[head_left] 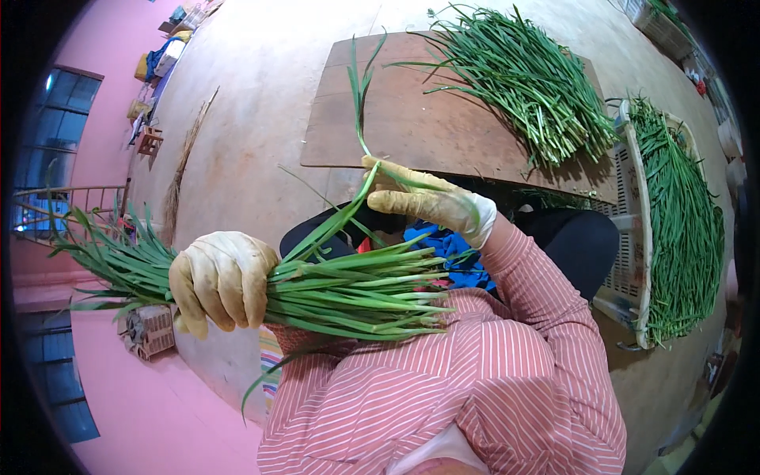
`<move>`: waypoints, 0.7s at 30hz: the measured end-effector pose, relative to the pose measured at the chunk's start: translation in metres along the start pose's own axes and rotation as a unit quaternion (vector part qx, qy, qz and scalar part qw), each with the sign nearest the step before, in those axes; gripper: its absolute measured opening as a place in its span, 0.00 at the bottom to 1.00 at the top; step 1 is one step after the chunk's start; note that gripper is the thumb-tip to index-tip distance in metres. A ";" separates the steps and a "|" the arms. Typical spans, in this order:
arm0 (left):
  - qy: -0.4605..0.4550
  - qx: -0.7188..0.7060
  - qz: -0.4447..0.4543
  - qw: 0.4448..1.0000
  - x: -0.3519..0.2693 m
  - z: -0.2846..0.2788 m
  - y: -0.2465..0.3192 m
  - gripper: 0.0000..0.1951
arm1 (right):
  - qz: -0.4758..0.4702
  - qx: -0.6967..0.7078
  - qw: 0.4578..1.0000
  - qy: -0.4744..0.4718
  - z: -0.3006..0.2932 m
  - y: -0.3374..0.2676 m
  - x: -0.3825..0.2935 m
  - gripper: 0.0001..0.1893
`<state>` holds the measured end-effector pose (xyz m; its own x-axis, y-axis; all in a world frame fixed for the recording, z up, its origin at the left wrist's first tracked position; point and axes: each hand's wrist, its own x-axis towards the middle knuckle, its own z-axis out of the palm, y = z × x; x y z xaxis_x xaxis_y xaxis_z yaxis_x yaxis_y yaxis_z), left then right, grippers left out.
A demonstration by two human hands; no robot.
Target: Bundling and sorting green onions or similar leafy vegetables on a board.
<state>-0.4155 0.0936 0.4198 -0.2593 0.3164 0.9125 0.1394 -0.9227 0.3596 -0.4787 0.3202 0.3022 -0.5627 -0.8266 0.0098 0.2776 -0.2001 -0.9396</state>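
Observation:
My left hand (pixel 222 282), in a stained white glove, is closed around the middle of a bunch of long flat green leaves, probably garlic chives (pixel 362 297). The pale stem ends point right, across my striped shirt; the leaf tips spread to the left. My right hand (pixel 430 199), gloved too, is above the stem ends with a few loose green stalks (pixel 360 101) pinched at its fingertips. Beyond it, a large pile of the same greens (pixel 528 89) lies on a brown wooden board (pixel 392 113), its cut ends towards me.
At the right stands a white plastic crate (pixel 643 237) heaped with greens. A straw broom (pixel 184 166) lies on the floor at the left. Farther off are a small wooden stool (pixel 148 141) and a beige slatted crate (pixel 155 332) by the pink wall.

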 end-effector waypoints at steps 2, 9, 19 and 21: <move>0.002 0.004 0.002 1.000 0.006 0.006 -0.001 0.09 | 0.078 -0.027 0.992 0.094 0.015 -0.025 -0.002 0.45; -0.031 -0.028 -0.018 0.999 0.016 -0.001 -0.009 0.10 | -0.030 0.038 0.987 0.156 -0.007 0.029 0.006 0.21; -0.050 -0.080 -0.096 0.991 0.031 -0.014 -0.021 0.10 | 0.043 -0.144 0.983 -0.101 -0.019 0.014 0.032 0.24; -0.057 -0.091 -0.097 0.990 0.027 -0.030 -0.030 0.10 | 0.189 -0.042 0.972 -0.130 -0.003 -0.012 0.021 0.21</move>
<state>-0.4551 0.1230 0.4278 -0.1535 0.5047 0.8495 -0.0790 -0.8632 0.4986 -0.4959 0.3066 0.3128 -0.2134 -0.9402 -0.2655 0.3554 0.1784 -0.9175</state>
